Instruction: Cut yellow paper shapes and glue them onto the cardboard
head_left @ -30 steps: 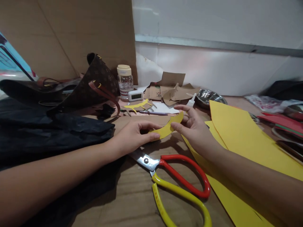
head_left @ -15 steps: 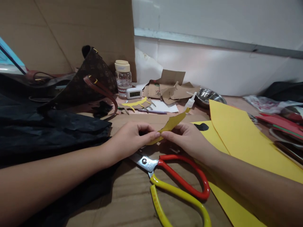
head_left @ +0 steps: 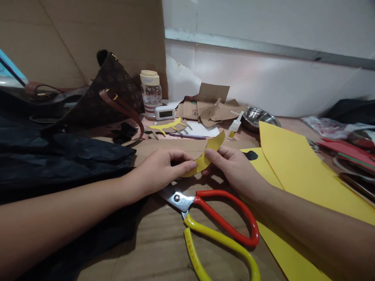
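A curved strip of yellow paper (head_left: 216,143) is pinched between both hands above the cardboard. My left hand (head_left: 164,168) grips its lower left end, thumb on top. Farther up the strip, my right hand (head_left: 231,164) presses it between thumb and fingers, closed. Beneath the hands lie scissors (head_left: 185,206) with one red and one yellow handle; the left hand hides the blade tips. Sheets of yellow paper (head_left: 295,171) lie to the right, with a small black cut-out (head_left: 251,155) on one.
Behind the hands are a glue bottle (head_left: 235,127), a purple pen (head_left: 190,136), a yellow cut-out (head_left: 166,126), a digital clock (head_left: 165,113), a jar (head_left: 151,93) and a metal bowl (head_left: 260,118). Black material (head_left: 67,160) and a brown handbag (head_left: 117,86) occupy the left.
My right thumb has moved up the strip, away from the left thumb. The strip's upper end has shifted slightly left and shows more of its face. The scissors stay put.
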`<state>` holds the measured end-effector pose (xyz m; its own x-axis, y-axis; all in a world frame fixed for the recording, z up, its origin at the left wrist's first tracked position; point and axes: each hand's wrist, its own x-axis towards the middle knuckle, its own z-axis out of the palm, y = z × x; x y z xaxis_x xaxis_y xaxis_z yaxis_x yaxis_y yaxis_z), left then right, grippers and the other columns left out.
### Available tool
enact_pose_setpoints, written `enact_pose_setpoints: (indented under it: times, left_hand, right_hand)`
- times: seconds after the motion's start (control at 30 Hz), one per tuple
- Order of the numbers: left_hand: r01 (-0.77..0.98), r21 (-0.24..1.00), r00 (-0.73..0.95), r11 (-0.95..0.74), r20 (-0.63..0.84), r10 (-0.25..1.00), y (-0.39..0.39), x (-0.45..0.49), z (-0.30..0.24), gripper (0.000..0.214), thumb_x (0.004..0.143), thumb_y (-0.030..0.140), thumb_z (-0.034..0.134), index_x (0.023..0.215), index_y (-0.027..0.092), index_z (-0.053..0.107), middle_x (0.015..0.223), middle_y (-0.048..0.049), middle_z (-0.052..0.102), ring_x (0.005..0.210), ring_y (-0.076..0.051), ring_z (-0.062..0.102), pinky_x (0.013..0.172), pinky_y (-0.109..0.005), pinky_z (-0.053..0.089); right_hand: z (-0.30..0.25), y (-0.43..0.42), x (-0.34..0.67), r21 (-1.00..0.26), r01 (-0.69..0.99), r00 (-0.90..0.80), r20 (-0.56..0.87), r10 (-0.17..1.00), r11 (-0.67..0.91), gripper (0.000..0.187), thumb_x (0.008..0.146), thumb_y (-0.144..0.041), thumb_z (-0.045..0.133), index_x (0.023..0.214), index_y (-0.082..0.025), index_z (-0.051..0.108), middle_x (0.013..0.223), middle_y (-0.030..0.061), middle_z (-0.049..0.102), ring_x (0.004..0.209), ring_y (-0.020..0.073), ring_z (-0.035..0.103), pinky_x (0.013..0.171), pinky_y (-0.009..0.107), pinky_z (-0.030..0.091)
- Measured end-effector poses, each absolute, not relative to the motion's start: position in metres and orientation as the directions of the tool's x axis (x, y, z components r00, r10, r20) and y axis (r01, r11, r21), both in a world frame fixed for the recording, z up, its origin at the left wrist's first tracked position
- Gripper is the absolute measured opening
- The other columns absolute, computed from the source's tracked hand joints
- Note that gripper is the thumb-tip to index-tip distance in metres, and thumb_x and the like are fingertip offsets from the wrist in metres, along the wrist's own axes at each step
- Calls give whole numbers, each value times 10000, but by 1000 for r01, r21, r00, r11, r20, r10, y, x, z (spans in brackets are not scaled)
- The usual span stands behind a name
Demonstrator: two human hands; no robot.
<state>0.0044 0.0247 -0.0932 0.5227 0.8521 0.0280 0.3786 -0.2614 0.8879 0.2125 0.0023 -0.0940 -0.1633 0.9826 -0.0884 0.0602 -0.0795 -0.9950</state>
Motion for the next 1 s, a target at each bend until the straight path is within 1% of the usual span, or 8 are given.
enact_pose_setpoints:
  times: [0.07, 0.23, 0.37, 0.43, 0.5, 0.6, 0.83, 1.0]
  left_hand:
    - [386, 876, 527, -288, 46, 848, 25, 4, -93, 289, 912, 448, 630, 858, 201, 769, 726, 42, 702, 636, -96, 538, 580, -195, 393]
    - [411, 858, 537, -309, 46, 842, 24, 3, -91, 319, 917, 473, 617, 866, 200, 773, 747, 36, 703, 662, -108, 554, 597, -202, 404]
    - [425, 856, 536, -293, 23, 844, 23, 3, -90, 304, 897, 474, 642, 874, 198, 767, 705, 39, 679, 617, -105, 531, 576, -207, 398]
    - [425, 856, 538, -294, 22, 843, 23, 3, -90, 298, 893, 470, 646, 875, 196, 763, 700, 38, 674, 612, -106, 531, 576, -208, 400]
    - [423, 849, 545, -315, 40, 838, 23, 3, -91, 289, 891, 457, 645, 867, 192, 757, 706, 33, 672, 623, -110, 541, 584, -209, 406]
    - [427, 842, 546, -330, 51, 836, 23, 3, -91, 282, 883, 448, 649, 872, 185, 750, 710, 30, 662, 616, -109, 540, 577, -210, 407]
    - [393, 877, 532, -275, 27, 847, 21, 1, -93, 312, 893, 494, 647, 900, 185, 693, 769, 14, 704, 656, -123, 578, 582, -215, 434]
    - [389, 883, 524, -261, 21, 852, 22, 2, -94, 334, 899, 511, 638, 888, 183, 696, 750, 17, 690, 641, -118, 566, 558, -213, 413]
  right_hand:
    - [-95, 4, 213, -996, 67, -154, -63, 986, -53, 373, 857, -539, 774, 845, -172, 710, 641, -8, 739, 576, 82, 655, 547, 152, 489]
    - [-97, 5, 214, -998, 37, -162, -48, 986, -43, 397, 933, -544, 680, 799, -171, 664, 600, -15, 703, 509, 76, 618, 486, 162, 451]
    - [-96, 5, 214, -1000, 20, -188, -5, 982, -2, 330, 879, -499, 757, 884, -176, 695, 670, -16, 717, 601, 107, 675, 594, 201, 531]
    - [-95, 5, 213, -999, 39, -197, -15, 980, -7, 293, 839, -431, 810, 944, -172, 723, 747, -11, 736, 635, 103, 677, 634, 210, 544]
    - [-94, 4, 213, -997, 71, -202, -48, 978, -34, 263, 844, -394, 805, 959, -168, 732, 746, -3, 737, 633, 104, 669, 625, 215, 533]
    - [-94, 2, 212, -994, 86, -191, -80, 978, -64, 255, 878, -417, 759, 895, -167, 713, 667, 7, 722, 627, 123, 665, 604, 228, 515]
    - [-95, 1, 213, -998, 4, -191, -68, 979, -68, 310, 860, -474, 771, 850, -169, 718, 658, 4, 715, 609, 112, 646, 607, 221, 517]
    - [-95, 2, 214, -999, 27, -196, -40, 980, -36, 284, 846, -446, 786, 912, -177, 726, 687, -6, 709, 644, 125, 661, 651, 244, 536]
